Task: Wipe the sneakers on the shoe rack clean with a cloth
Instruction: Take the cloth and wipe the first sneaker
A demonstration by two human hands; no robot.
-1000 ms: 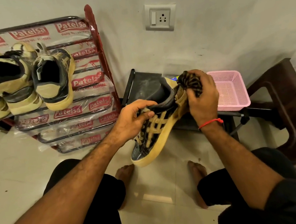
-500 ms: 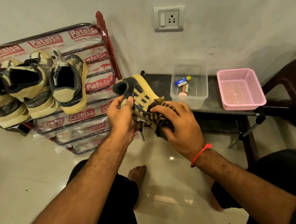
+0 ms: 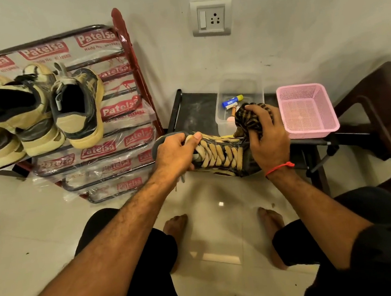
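A black-and-tan sneaker [image 3: 222, 155] with thick tan laces is held sideways in front of me, toe to the right. My left hand [image 3: 176, 154] grips its heel and collar, thumb across the top laces. My right hand [image 3: 266, 138] holds a bunched dark striped cloth [image 3: 247, 118] against the toe end. Three more tan-and-black sneakers [image 3: 36, 114] sit heel-out on the upper shelf of the red metal shoe rack [image 3: 133, 64], still wrapped in printed plastic, at the left.
Behind the sneaker a low dark stand [image 3: 196, 108] carries a clear plastic box [image 3: 239, 92] of small items and a pink basket [image 3: 306, 111]. A dark brown chair [image 3: 385, 127] is at the right. A wall socket [image 3: 212, 19] is above. My bare feet rest on pale tiles.
The sneaker has turned from heel-up to lying sideways with the laces facing me. My right hand with the cloth moved to the toe end; my left hand shifted to the heel.
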